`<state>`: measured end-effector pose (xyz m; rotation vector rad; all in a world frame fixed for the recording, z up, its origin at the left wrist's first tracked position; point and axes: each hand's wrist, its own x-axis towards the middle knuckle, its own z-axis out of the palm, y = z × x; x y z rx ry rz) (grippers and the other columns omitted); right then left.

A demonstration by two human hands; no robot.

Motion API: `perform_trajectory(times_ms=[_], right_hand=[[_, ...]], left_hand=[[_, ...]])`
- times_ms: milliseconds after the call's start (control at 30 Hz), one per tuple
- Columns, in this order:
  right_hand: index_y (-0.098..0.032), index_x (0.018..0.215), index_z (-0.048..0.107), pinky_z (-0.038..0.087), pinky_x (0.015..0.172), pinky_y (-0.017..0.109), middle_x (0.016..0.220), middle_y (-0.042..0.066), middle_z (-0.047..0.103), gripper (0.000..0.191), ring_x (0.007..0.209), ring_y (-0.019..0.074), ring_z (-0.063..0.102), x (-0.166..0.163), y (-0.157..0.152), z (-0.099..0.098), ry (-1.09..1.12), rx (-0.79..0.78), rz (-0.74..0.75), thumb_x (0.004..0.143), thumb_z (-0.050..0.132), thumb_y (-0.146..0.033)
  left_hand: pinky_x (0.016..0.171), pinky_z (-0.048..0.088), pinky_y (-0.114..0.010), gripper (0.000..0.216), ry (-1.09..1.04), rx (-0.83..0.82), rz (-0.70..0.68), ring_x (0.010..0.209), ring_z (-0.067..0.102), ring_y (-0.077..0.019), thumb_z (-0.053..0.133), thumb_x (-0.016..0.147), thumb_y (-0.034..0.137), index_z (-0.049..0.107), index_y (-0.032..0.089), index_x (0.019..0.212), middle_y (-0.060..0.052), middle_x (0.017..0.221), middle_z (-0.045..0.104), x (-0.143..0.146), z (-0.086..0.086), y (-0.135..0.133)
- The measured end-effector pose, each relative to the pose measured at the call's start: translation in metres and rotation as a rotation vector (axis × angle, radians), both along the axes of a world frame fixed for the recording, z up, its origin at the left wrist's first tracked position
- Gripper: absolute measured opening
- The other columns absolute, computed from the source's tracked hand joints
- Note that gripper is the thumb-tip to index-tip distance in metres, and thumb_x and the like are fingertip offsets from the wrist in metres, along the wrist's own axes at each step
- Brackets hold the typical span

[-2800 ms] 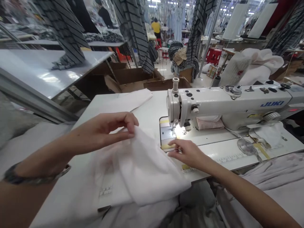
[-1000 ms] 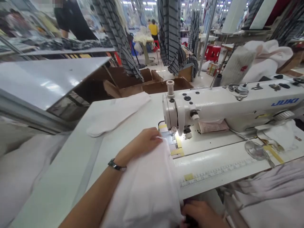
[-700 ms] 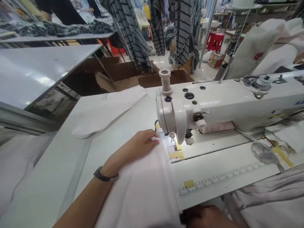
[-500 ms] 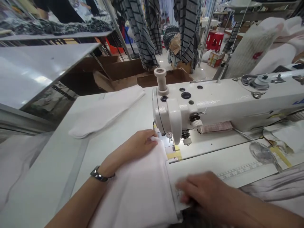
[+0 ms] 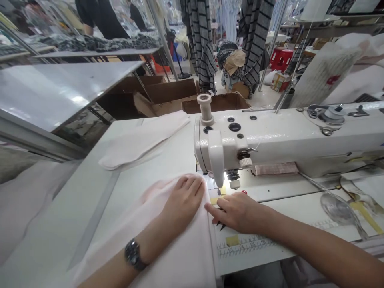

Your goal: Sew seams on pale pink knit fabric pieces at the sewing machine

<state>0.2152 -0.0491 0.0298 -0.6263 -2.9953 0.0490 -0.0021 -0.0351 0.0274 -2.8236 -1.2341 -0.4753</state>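
Note:
Pale pink fabric [image 5: 180, 248] lies along the front of the sewing machine bed, its edge beside the needle area. On its upper corner rests my left hand [image 5: 184, 196], the fingers bent together onto the cloth edge; the thumb is hidden. Close by on the right, my right hand [image 5: 240, 212] is closed around thread snips [image 5: 221, 226], whose dark pointed tips stick out below the fingers. Its index finger reaches to the fabric's edge. The white sewing machine [image 5: 234, 140] stands just beyond both hands, its lamp lit over the needle plate.
Another pale fabric piece [image 5: 144, 138] lies at the table's back left. A ruler strip [image 5: 249, 246] runs along the front edge. Cardboard boxes [image 5: 171, 94] stand behind the table, below hanging striped garments [image 5: 202, 48]. A round metal piece [image 5: 334, 208] lies at right.
My right hand has moved up and left from the front edge to the fabric beside the needle area. My left hand has turned over the cloth corner, which now lies farther forward. The view has shifted left.

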Motion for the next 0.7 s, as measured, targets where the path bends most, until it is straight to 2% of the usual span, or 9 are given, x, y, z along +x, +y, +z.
perform_trajectory(times_ms=[133, 300, 500, 633, 700], right_hand=[[-0.008, 0.124, 0.049, 0.020, 0.044, 0.031, 0.073, 0.001, 0.056, 0.029, 0.056, 0.0154, 0.050, 0.004, -0.005, 0.001, 0.051, 0.061, 0.033, 0.104, 0.035, -0.023], [-0.011, 0.106, 0.058, 0.022, 0.046, 0.033, 0.071, 0.000, 0.054, 0.025, 0.058, 0.0152, 0.048, 0.013, -0.010, 0.006, 0.083, 0.060, 0.056, 0.103, 0.037, -0.025], [-0.012, 0.112, 0.056, 0.015, 0.045, 0.033, 0.070, 0.000, 0.057, 0.020, 0.055, 0.0142, 0.047, 0.019, 0.002, 0.010, -0.016, 0.067, -0.027, 0.100, 0.046, -0.024], [-0.011, 0.121, 0.051, 0.022, 0.046, 0.031, 0.070, -0.002, 0.059, 0.024, 0.054, 0.0139, 0.049, 0.019, 0.008, 0.003, 0.001, 0.008, -0.028, 0.099, 0.047, -0.020], [-0.009, 0.121, 0.051, 0.026, 0.048, 0.031, 0.071, -0.001, 0.060, 0.024, 0.056, 0.0136, 0.051, 0.020, 0.009, 0.000, 0.042, 0.027, -0.017, 0.100, 0.047, -0.020]], left_hand=[[0.098, 0.041, -0.047, 0.031, -0.052, 0.146, -0.019, 0.119, 0.053, -0.0309, 0.044, 0.096, 0.016, 0.054, 0.007, 0.124, -0.019, 0.122, 0.062, -0.006, -0.012, -0.026], [0.100, 0.044, -0.045, 0.029, -0.100, 0.060, -0.037, 0.124, 0.051, -0.0297, 0.043, 0.097, 0.021, 0.056, 0.012, 0.121, -0.017, 0.127, 0.060, 0.004, -0.014, -0.029], [0.095, 0.050, -0.050, 0.029, -0.152, 0.020, -0.055, 0.116, 0.057, -0.0309, 0.039, 0.098, 0.023, 0.057, 0.015, 0.118, -0.017, 0.119, 0.063, 0.013, -0.016, -0.005], [0.094, 0.050, -0.048, 0.027, -0.196, 0.046, -0.069, 0.113, 0.058, -0.0304, 0.039, 0.097, 0.023, 0.060, 0.016, 0.112, -0.015, 0.108, 0.066, 0.010, -0.016, 0.002], [0.093, 0.051, -0.047, 0.027, -0.192, 0.066, -0.075, 0.110, 0.060, -0.0301, 0.038, 0.097, 0.022, 0.061, 0.016, 0.110, -0.014, 0.104, 0.066, 0.010, -0.015, 0.005]])
